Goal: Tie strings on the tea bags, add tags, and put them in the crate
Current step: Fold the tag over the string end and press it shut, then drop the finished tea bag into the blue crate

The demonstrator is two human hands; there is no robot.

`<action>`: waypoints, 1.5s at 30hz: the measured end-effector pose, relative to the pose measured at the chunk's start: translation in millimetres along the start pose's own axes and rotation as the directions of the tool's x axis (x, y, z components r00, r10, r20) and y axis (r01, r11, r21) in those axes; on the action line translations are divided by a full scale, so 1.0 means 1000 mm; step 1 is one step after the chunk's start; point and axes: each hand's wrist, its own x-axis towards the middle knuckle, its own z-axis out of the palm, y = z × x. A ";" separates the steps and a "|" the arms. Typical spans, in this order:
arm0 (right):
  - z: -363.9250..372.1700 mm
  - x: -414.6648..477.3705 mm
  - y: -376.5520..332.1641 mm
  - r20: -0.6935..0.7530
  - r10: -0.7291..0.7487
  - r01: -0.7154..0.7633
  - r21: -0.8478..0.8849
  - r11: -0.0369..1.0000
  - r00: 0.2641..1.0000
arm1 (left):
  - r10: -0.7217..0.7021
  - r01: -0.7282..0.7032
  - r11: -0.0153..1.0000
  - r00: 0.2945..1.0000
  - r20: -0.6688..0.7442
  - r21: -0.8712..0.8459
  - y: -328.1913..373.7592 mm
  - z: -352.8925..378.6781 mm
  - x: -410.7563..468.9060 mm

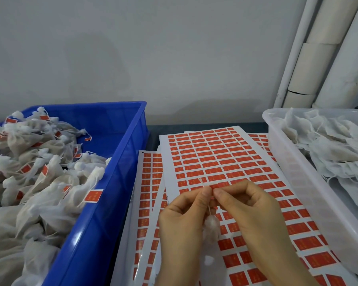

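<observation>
Both my hands meet over the sheets of red tag stickers (pixel 221 162). My left hand (pixel 182 219) and my right hand (pixel 250 211) pinch the thin white string (pixel 209 208) of one tea bag (pixel 211 226), which hangs between my palms, partly hidden by them. A short string end sticks up above my fingertips. To the left, the blue crate (pixel 120 162) holds several tied tea bags with red tags (pixel 92 196). On the right, a white tray (pixel 293 168) holds several untagged tea bags (pixel 335 149).
More sticker sheets (pixel 147 203) lie fanned under the top one on the dark table. A grey wall runs behind. White pipes (pixel 327 54) stand in the back right corner, behind the white tray.
</observation>
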 end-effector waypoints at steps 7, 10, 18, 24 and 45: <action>0.000 0.000 -0.005 0.106 -0.015 0.014 0.012 1.000 0.994 | 0.118 -0.120 0.988 0.993 0.022 0.098 -0.001 -0.001 -0.001; 0.001 -0.003 -0.003 0.124 -0.060 0.068 -0.061 0.996 0.991 | 0.173 -0.179 0.960 0.984 0.046 0.213 -0.004 -0.002 0.000; 0.002 0.002 -0.007 0.053 -0.096 0.095 0.034 0.995 0.994 | 0.258 -0.190 0.780 0.966 -0.030 0.597 0.028 0.006 -0.009; -0.007 0.015 0.009 -0.044 0.045 -0.042 0.063 0.997 0.998 | 0.510 -0.300 0.579 0.859 -0.049 0.758 0.133 0.016 -0.016; -0.039 0.008 -0.013 0.316 -0.051 0.115 -0.187 0.976 0.947 | 0.001 0.247 -0.444 0.961 -0.276 0.861 0.154 -0.111 0.120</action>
